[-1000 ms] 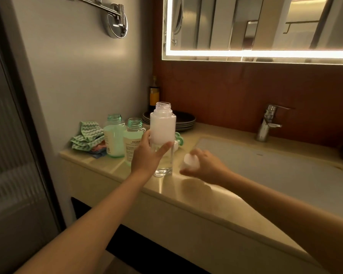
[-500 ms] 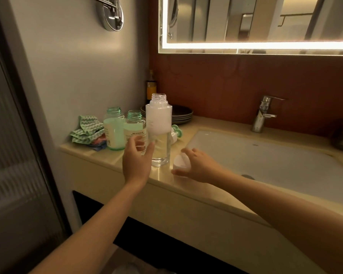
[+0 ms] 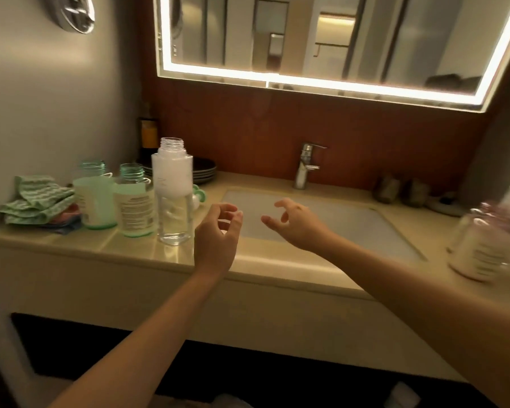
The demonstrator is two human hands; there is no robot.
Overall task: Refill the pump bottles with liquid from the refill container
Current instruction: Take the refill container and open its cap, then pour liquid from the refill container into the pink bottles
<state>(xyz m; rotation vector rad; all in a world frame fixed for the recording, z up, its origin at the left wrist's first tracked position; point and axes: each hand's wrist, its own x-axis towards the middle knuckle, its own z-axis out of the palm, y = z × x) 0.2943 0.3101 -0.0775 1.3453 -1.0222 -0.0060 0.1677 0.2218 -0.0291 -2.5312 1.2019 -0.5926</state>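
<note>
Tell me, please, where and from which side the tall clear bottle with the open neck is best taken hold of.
Probably grip the tall clear bottle around its straight lower body, coming from its right, sink-facing side. It stands upright and uncapped, so a level side grasp should keep it from spilling. The green bottle crowds its left, while the empty left hand is already on its right.

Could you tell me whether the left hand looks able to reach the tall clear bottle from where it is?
Probably yes: the left hand hovers open just right of the tall clear bottle, with nothing between them.
</note>
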